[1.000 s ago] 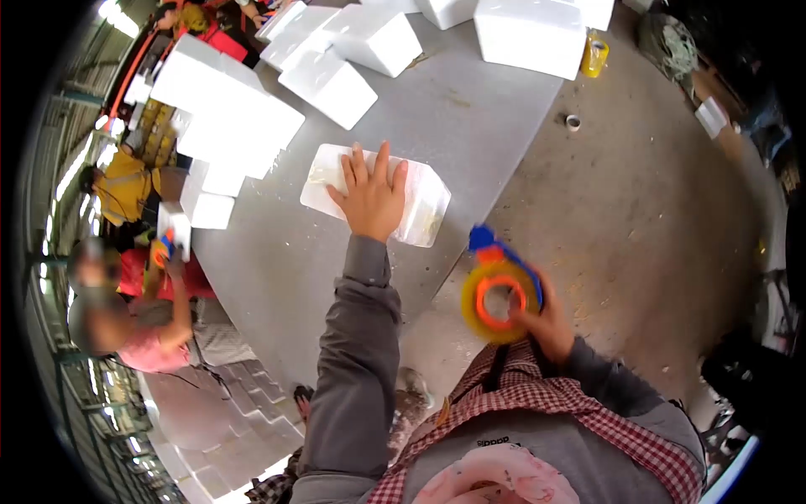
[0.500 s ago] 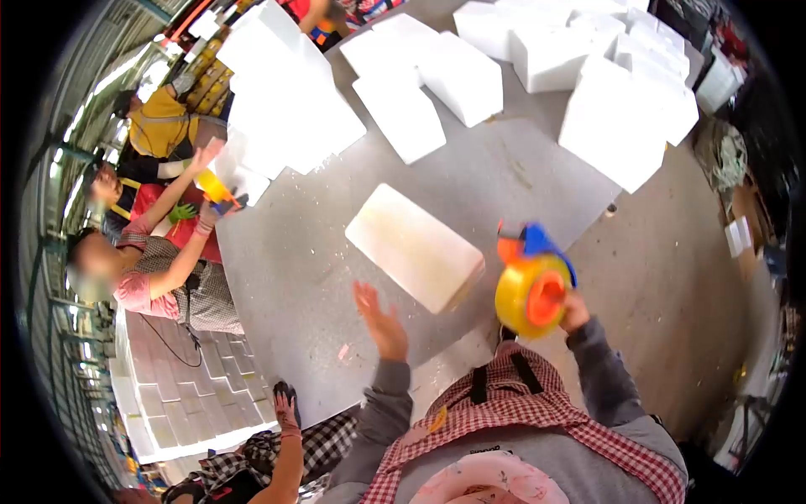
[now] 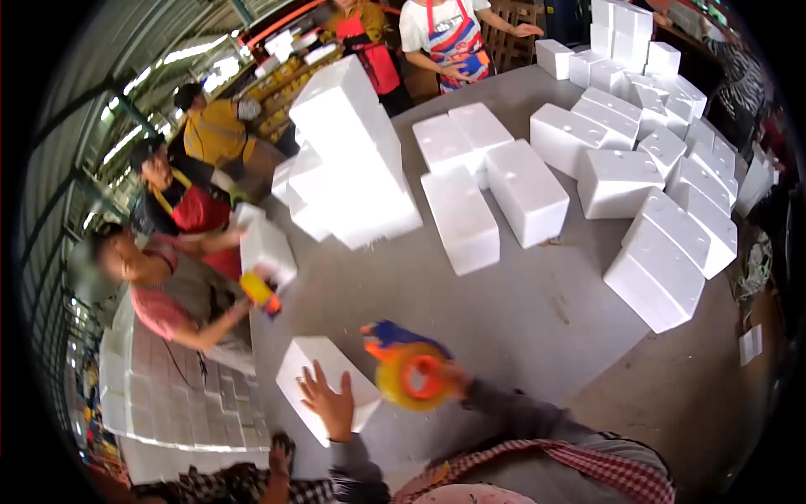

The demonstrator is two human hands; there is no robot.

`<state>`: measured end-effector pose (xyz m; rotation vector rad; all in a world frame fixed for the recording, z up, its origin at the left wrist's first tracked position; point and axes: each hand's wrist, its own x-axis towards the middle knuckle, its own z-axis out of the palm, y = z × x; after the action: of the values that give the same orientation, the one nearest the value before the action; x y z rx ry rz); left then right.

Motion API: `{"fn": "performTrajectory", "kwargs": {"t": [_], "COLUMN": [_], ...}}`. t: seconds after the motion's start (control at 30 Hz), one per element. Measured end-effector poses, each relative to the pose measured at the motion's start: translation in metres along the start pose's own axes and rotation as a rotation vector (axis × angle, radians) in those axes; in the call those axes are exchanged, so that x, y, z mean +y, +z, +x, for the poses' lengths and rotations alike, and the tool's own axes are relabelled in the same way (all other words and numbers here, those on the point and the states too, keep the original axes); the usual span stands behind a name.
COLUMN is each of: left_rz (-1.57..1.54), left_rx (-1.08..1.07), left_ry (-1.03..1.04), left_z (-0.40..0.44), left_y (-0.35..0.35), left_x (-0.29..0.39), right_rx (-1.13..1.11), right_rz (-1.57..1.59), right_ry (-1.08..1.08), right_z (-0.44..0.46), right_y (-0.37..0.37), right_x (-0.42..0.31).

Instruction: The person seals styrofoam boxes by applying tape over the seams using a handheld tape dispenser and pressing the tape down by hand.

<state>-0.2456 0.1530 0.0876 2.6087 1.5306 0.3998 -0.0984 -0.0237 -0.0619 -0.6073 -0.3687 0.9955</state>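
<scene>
A white foam box (image 3: 337, 358) lies near the table's front edge. My left hand (image 3: 331, 405) is over its face with the fingers spread; whether the palm presses on it I cannot tell. My right hand (image 3: 453, 380) grips a tape dispenser (image 3: 395, 370) with a yellow roll, an orange hub and a blue and orange head. The dispenser is just right of the box, its head pointing up and left. Part of the box is hidden behind my left hand.
Several white foam boxes (image 3: 460, 220) stand across the grey table (image 3: 520, 328), with a tall stack (image 3: 353, 151) at the back left. A co-worker (image 3: 180, 286) at the left holds another tape dispenser (image 3: 260, 292) beside a box. More boxes (image 3: 655, 260) crowd the right edge.
My view has tilted up. My right hand has carried the tape dispenser left, close to the box. My left hand, earlier raised apart from the box, is now over it, and the box sits turned.
</scene>
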Motion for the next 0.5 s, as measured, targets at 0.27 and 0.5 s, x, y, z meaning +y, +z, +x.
{"fn": "performTrajectory", "kwargs": {"t": [0.27,0.5], "left_rz": [-1.55,-1.888], "left_rx": [-0.536,-1.185], "left_ry": [0.295,-0.181], "left_z": [0.111,0.101], "left_y": [0.152,0.142], "left_x": [0.222,0.277], "right_rx": [0.285,0.24], "right_rz": [0.024,0.148], "right_ry": [-0.573,-0.433], "right_z": [0.086,0.088], "right_y": [-0.113,-0.105], "right_x": [-0.192,-0.213]}}
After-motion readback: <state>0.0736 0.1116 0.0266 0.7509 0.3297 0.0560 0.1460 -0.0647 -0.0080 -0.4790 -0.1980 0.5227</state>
